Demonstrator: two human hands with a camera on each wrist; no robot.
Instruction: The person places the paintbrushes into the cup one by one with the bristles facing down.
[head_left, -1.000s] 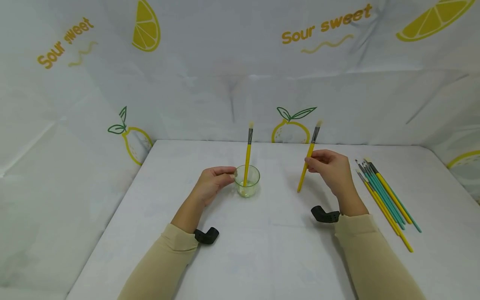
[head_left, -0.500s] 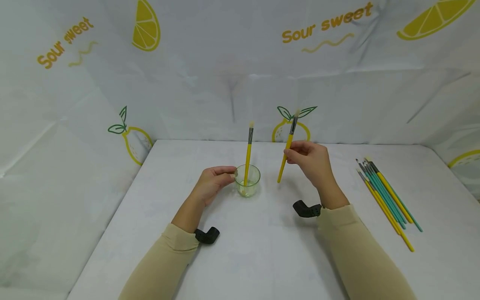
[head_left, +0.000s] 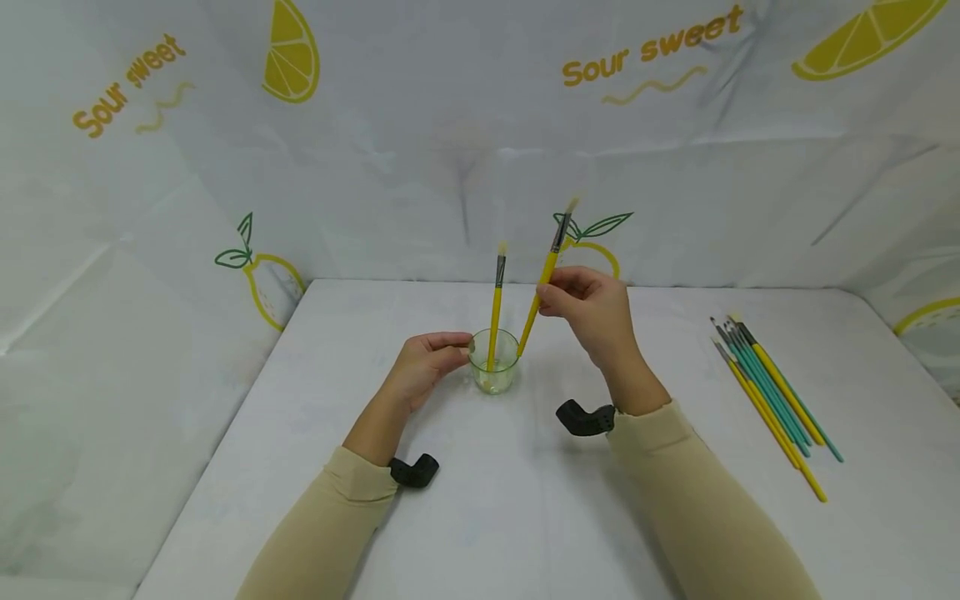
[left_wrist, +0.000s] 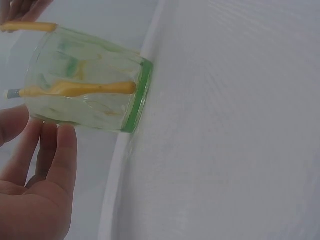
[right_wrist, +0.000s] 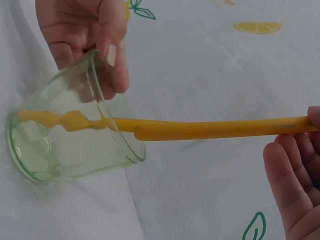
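Note:
A clear greenish glass (head_left: 506, 379) stands on the white table, with one yellow paintbrush (head_left: 496, 312) leaning upright inside, bristles up. My left hand (head_left: 426, 367) pinches the glass at its left rim between thumb and fingers. In my right hand (head_left: 596, 321) a second yellow paintbrush (head_left: 548, 271) is pinched by the handle, tilted, bristles up. Its lower handle end is at the right side of the glass rim. The right wrist view shows that handle end (right_wrist: 145, 132) by the glass mouth, overlapping the other brush; whether it touches the rim I cannot tell.
To the right lies a loose bundle of yellow and teal paintbrushes (head_left: 772, 392), bristles pointing away. A white cloth backdrop (head_left: 420, 192) with lemon prints rises behind the table (head_left: 480, 517). Black wrist cameras (head_left: 414, 472) sit on both cuffs.
My right hand has moved left and slightly away from me, bringing its paintbrush from the right to the glass rim. The left hand and the glass have stayed in place.

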